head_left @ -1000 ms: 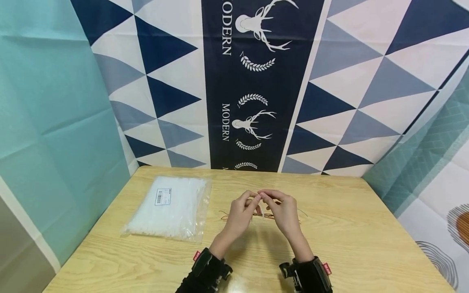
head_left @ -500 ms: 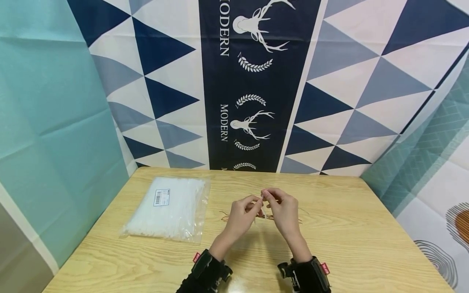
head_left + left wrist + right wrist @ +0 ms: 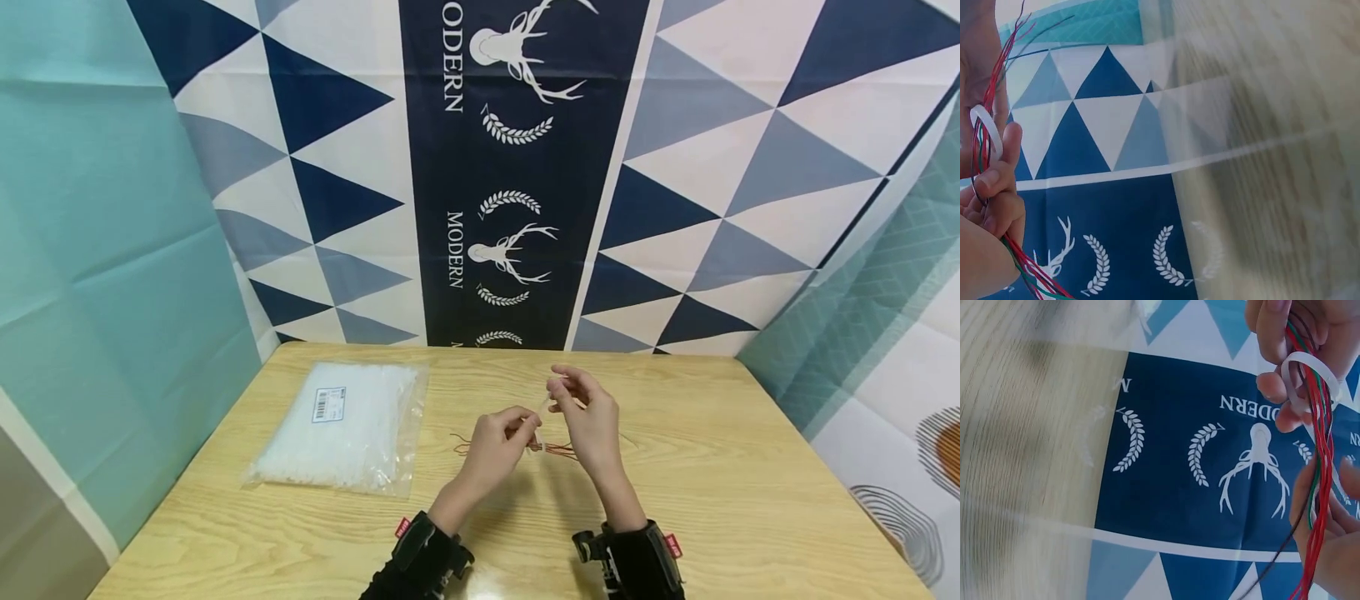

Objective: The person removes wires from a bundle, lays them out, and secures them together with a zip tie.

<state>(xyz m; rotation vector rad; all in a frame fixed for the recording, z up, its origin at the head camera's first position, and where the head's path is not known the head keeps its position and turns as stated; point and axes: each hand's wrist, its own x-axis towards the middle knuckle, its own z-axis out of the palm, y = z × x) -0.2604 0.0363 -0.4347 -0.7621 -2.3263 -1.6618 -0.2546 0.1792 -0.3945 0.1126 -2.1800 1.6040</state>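
Observation:
A bundle of thin red, green and dark wires (image 3: 558,451) is held above the table between the hands. A white cable tie (image 3: 1302,359) forms a wide, loose loop around it, also plain in the left wrist view. My left hand (image 3: 495,442) grips the wires beside the loop with curled fingers, its thumb and forefinger at the tie. Higher and to the right, my right hand (image 3: 592,421) pinches the tie's pale tail, which stretches up from the left fingertips. The tie's head is hard to make out behind the fingers.
A clear plastic bag (image 3: 375,433) full of white cable ties, with a label (image 3: 329,405), lies at the left of the wooden table (image 3: 720,500). Patterned cloth (image 3: 502,167) hangs behind the table, with more cloth at both sides.
My right hand has moved up and to the right, away from the left hand, and more of the tie's tail shows between them. The left hand has dropped slightly, still holding the wires.

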